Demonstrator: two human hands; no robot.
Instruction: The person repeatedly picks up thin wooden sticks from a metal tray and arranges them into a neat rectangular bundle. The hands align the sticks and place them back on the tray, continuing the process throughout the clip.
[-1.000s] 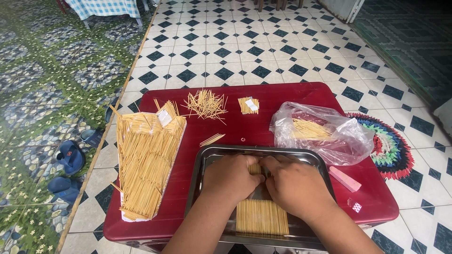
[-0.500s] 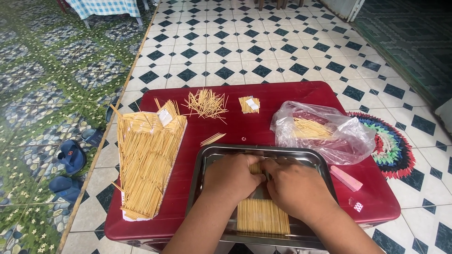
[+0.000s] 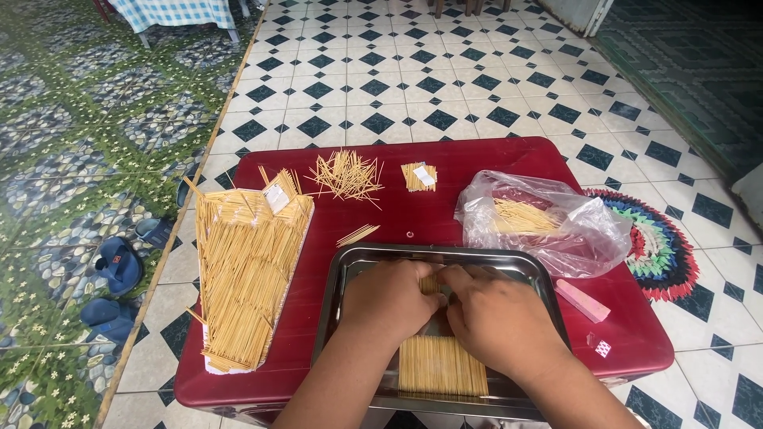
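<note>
Both my hands rest inside a steel tray [image 3: 350, 278] on a dark red table [image 3: 477, 171]. My left hand [image 3: 388, 298] and my right hand [image 3: 497, 318] meet over a small bunch of thin wooden sticks [image 3: 430, 284], fingers curled on it. A neat row of the same sticks [image 3: 441, 365] lies in the tray below my hands. A large heap of sticks [image 3: 242, 270] lies on white paper at the table's left.
A loose scatter of sticks [image 3: 346, 175] and a small tied bundle [image 3: 419, 176] lie at the table's far side. A clear plastic bag [image 3: 548, 222] holds more sticks. A pink block [image 3: 582, 300] lies at right. Blue sandals [image 3: 115, 266] lie on the floor at left.
</note>
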